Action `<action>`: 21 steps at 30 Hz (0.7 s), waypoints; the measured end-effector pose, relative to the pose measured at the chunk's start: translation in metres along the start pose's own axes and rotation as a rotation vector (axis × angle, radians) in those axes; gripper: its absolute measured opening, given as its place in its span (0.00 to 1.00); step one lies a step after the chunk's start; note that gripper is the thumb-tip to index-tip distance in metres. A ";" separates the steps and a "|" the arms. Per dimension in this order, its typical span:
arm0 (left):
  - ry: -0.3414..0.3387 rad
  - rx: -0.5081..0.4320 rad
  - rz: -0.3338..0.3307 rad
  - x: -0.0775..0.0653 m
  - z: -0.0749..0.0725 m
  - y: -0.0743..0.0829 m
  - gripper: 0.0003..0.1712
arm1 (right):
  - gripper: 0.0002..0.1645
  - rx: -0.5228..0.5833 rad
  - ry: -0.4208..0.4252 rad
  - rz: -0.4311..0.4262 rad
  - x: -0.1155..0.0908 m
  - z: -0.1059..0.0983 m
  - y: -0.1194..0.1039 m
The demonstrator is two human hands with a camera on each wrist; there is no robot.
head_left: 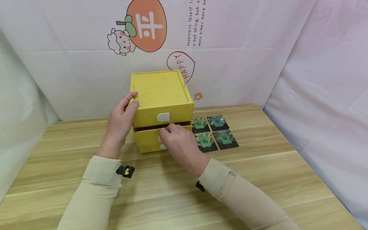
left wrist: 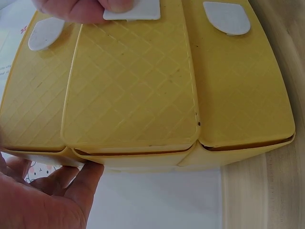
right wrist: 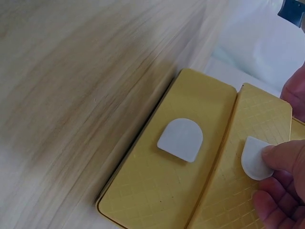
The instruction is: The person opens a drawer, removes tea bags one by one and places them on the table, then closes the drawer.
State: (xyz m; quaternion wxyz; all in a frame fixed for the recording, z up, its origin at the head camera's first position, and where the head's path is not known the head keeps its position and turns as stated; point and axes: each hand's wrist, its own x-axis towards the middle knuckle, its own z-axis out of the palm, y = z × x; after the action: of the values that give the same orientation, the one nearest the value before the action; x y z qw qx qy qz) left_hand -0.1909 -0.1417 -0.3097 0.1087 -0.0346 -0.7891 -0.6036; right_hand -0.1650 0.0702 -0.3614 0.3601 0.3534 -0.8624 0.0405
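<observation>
A yellow drawer box point(head_left: 158, 88) with three stacked drawers and white pull tabs stands on the table. Its middle drawer point(left wrist: 131, 86) sticks out a little past the other two, and a dark gap shows above its front in the head view. My right hand point(head_left: 180, 143) pinches the white tab point(right wrist: 251, 160) of that drawer between thumb and fingers. On the box's left side, my left hand point(head_left: 121, 120) rests its fingertips against the wall near the upper edge. The bottom drawer point(right wrist: 162, 176) and top drawer point(head_left: 146, 116) sit flush in the box.
Several dark square cards with green pictures point(head_left: 224, 138) lie in two rows right of the box. Behind stands a white printed cloth point(head_left: 73, 65), with more white cloth point(head_left: 337, 95) at both sides. The wooden table point(head_left: 65, 185) extends toward me under my forearms.
</observation>
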 end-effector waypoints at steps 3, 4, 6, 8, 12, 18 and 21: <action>0.008 0.002 0.002 0.001 0.001 0.000 0.31 | 0.02 0.001 0.001 0.000 0.001 0.002 0.002; 0.011 0.001 0.003 0.001 0.001 0.000 0.31 | 0.02 0.000 0.002 0.000 0.002 0.003 0.002; 0.016 0.002 0.001 0.001 0.001 0.000 0.31 | 0.02 -0.008 0.002 0.001 0.003 0.004 0.003; 0.019 0.003 0.000 0.001 0.001 0.000 0.31 | 0.02 -0.014 -0.001 0.004 0.004 0.005 0.004; 0.024 0.006 -0.003 0.002 0.002 0.000 0.30 | 0.02 -0.026 -0.024 0.021 0.005 0.008 0.004; 0.027 0.007 -0.009 0.002 0.002 -0.001 0.30 | 0.02 -0.026 -0.040 0.040 0.006 0.009 0.005; 0.025 0.014 -0.007 0.001 0.002 0.000 0.30 | 0.02 -0.031 -0.038 0.043 0.006 0.010 0.005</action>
State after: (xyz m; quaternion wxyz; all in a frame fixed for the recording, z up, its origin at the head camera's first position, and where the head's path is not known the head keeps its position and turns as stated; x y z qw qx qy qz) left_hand -0.1921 -0.1395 -0.3099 0.1167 -0.0235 -0.7919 -0.5989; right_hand -0.1771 0.0668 -0.3637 0.3481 0.3301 -0.8770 0.0280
